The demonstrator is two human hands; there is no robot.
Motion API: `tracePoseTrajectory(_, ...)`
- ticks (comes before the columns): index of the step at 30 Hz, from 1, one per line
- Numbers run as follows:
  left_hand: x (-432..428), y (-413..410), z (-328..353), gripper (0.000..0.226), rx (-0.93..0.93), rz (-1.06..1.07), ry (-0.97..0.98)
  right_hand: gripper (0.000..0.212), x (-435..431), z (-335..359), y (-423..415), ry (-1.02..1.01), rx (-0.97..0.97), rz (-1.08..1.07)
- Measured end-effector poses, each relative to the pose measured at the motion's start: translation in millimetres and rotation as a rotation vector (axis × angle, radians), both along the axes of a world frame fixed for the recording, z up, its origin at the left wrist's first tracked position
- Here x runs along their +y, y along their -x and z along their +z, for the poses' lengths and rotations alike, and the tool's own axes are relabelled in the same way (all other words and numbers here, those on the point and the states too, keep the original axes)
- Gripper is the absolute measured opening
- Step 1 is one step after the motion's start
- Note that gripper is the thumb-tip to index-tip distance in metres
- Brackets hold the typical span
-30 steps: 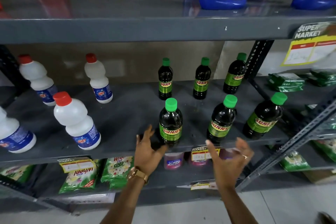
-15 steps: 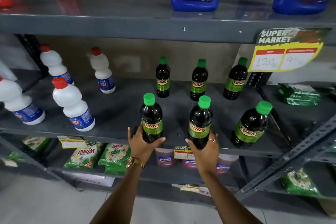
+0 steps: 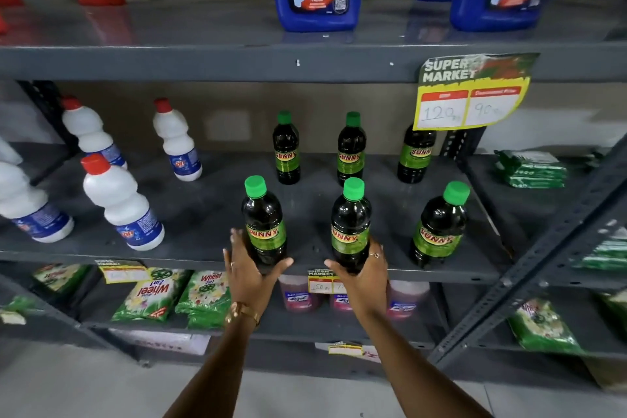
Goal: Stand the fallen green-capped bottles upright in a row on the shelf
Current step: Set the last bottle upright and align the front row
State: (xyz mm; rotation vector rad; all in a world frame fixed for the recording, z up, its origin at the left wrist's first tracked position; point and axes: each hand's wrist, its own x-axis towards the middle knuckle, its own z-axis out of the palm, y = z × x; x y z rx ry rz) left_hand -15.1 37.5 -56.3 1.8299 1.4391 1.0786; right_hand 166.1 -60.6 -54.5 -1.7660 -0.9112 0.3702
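- Six green-capped bottles stand upright on the grey shelf (image 3: 203, 214), in two rows of three.
- Left hand (image 3: 249, 273) grasps the front-left bottle (image 3: 264, 224) at its base, fingers wrapped round it.
- Right hand (image 3: 364, 276) grasps the front-middle bottle (image 3: 351, 227) the same way.
- Front-right bottle (image 3: 439, 226), at 3 o'clock from them, stands untouched.
- White red-capped bottles (image 3: 118, 204) stand at 9 o'clock, well apart.

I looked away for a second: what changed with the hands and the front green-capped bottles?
Both hands closed in: the left hand now grips the front-left bottle, the right hand the front-middle bottle. The front-right bottle and back row stayed upright, untouched.
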Motion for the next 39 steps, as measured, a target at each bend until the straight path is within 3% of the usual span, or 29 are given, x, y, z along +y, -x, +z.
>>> tracePoseTrajectory(3,-53.0,-16.8,1.6,0.100,-0.169,0.086,-0.042,0.082,-27.6,4.8,-2.4,-0.062,0.034,0.006)
tracePoseTrajectory(6,-97.8,-39.5,-4.6,0.087,-0.107,-0.105,-0.148,0.057,-65.3,5.1,-11.6,-0.181,0.022,-0.165)
tracePoseTrajectory(8,-103.2,-57.2,-1.7,0.083,-0.042,-0.285,-0.180,0.062,-77.9,2.7,-27.8,-0.231,0.019,-0.329)
tracePoseTrajectory(10,-96.2,-76.6,9.6,0.088,-0.041,-0.347,-0.133,0.081,-78.4,6.2,-50.1,-0.192,0.036,-0.414)
tracePoseTrajectory(13,-74.4,-99.3,22.4,0.107,-0.122,-0.278,0.020,0.103,-63.9,20.4,-77.4,-0.041,-0.017,-0.341)
tracePoseTrajectory(17,-64.1,-113.7,18.1,0.100,-0.024,-0.215,0.066,0.075,-55.2,15.2,-99.1,0.062,-0.022,-0.269)
tracePoseTrajectory(22,-66.2,-119.7,11.8,0.085,0.023,-0.134,0.044,0.064,-64.5,13.5,-105.8,0.062,-0.001,-0.315)
tracePoseTrajectory(39,-61.2,-117.2,13.9,0.088,0.080,-0.155,0.098,0.079,-59.5,12.8,-97.6,0.158,-0.117,-0.307)
